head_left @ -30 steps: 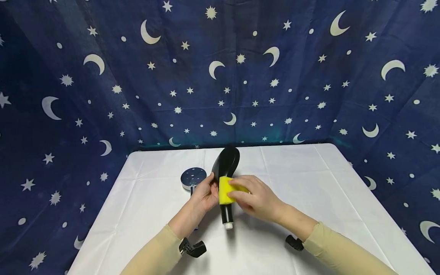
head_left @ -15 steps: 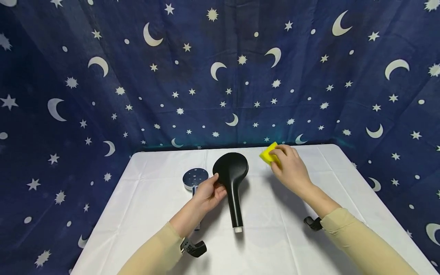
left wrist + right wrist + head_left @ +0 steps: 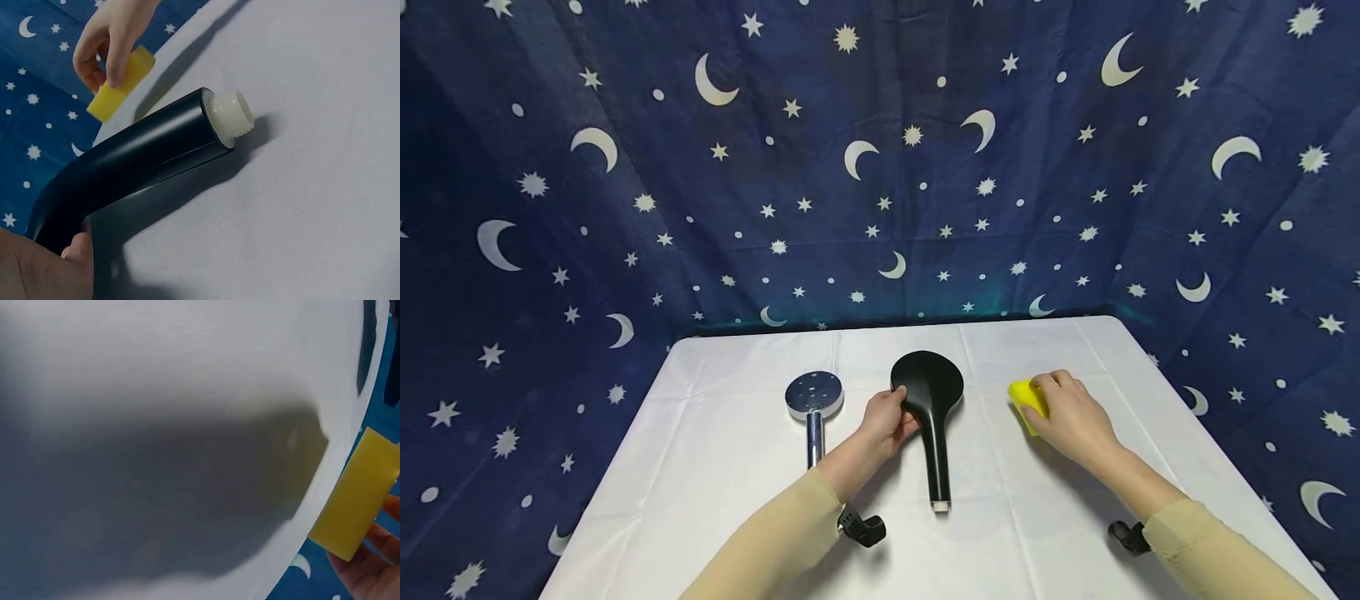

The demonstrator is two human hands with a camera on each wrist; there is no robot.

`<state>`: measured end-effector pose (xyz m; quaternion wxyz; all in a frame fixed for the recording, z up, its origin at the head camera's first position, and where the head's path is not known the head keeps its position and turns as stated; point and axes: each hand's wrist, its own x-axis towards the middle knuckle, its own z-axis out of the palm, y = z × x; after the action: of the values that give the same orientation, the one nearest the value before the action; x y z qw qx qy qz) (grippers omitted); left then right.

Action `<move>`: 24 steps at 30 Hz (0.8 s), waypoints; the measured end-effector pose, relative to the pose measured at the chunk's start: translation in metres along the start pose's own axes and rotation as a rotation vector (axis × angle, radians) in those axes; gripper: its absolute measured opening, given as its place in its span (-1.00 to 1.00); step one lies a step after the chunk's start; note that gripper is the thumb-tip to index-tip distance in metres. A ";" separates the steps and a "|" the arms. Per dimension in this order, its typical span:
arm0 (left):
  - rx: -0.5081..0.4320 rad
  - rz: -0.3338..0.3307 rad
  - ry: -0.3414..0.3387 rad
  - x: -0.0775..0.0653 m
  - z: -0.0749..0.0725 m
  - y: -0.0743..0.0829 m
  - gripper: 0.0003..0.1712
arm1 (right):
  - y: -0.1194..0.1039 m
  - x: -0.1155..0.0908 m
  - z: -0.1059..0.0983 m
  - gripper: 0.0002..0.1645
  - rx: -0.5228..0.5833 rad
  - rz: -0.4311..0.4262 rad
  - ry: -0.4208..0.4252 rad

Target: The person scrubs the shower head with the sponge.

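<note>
A black handheld shower head is gripped at its neck by my left hand, thumb on top, the rest of the fingers hidden underneath. Its handle slants down toward me, ending in a white threaded connector. To the right, my right hand pinches a yellow sponge just above the table. In the right wrist view the sponge shows its long flat side, with fingertips behind it. The two hands are well apart.
A chrome shower head lies left of my left hand, its handle partly behind my forearm. White cloth covers the table. A dark blue curtain with moons and stars hangs behind and along the sides.
My right hand has taken the sponge off the black shower head's handle, swung it right, then lowered it. My left hand has shifted right and turned the shower head, still holding it.
</note>
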<state>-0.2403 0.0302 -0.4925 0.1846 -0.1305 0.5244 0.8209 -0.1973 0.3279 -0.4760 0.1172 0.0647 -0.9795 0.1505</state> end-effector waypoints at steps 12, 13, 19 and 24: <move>0.045 -0.004 0.056 0.008 0.001 -0.006 -0.54 | 0.008 -0.005 0.012 -0.42 -0.018 0.045 -0.014; 0.045 -0.004 0.056 0.009 0.001 -0.006 -0.54 | 0.008 -0.005 0.013 -0.42 -0.020 0.050 -0.022; 0.105 -0.037 0.068 0.007 0.002 -0.003 -0.56 | 0.010 -0.008 0.017 -0.38 -0.028 0.069 -0.056; 0.189 -0.083 0.045 -0.001 0.007 0.008 -0.56 | 0.014 -0.011 0.013 -0.28 -0.050 0.078 -0.071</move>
<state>-0.2426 0.0334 -0.4827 0.2182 -0.1527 0.5976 0.7562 -0.1916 0.3384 -0.4946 0.0782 0.0286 -0.9883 0.1279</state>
